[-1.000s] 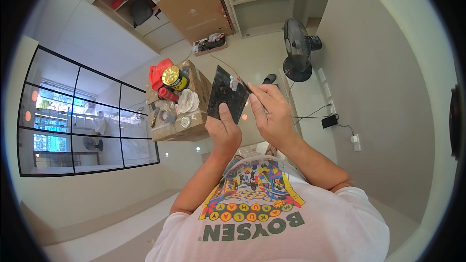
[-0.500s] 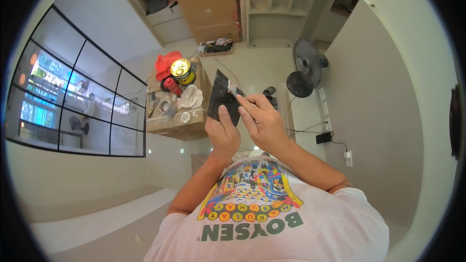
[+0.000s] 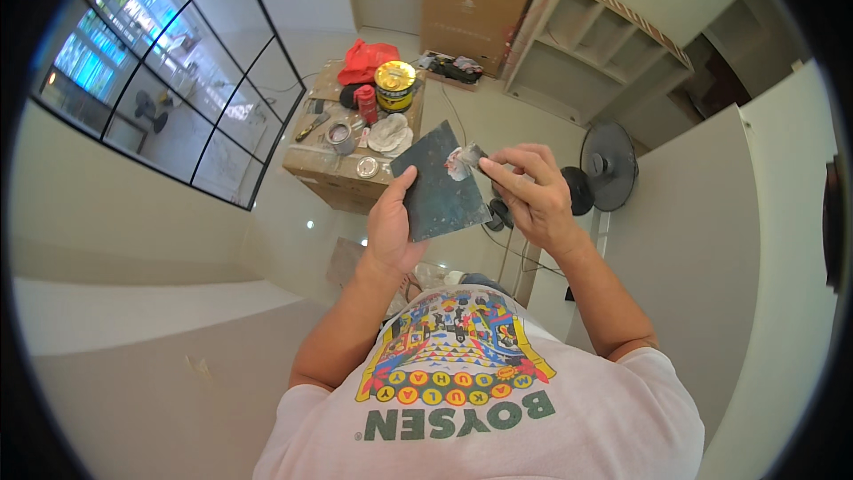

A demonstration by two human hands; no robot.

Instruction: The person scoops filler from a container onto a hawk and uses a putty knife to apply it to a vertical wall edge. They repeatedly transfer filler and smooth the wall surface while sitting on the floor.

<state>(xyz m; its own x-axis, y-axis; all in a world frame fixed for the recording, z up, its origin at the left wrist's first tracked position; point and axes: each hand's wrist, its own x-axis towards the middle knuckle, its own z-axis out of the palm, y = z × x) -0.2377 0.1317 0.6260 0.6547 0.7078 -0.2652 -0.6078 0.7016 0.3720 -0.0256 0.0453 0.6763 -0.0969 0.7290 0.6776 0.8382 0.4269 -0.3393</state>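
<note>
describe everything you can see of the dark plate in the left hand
The dark plate is thin, flat and four-sided, bluish grey-black, perhaps metal or plastic, and speckled with pale marks. A whitish and reddish smear sits near its upper right edge. It is held slanted, the thumb of the left hand over its left edge. The right hand holds a small flat tool at the smear; contact is unclear.

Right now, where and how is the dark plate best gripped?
Probably pinch the plate by its left edge from the left, thumb on top, as the left hand does: the plate looks thin and flat, and white paste lies near its right edge.
</note>
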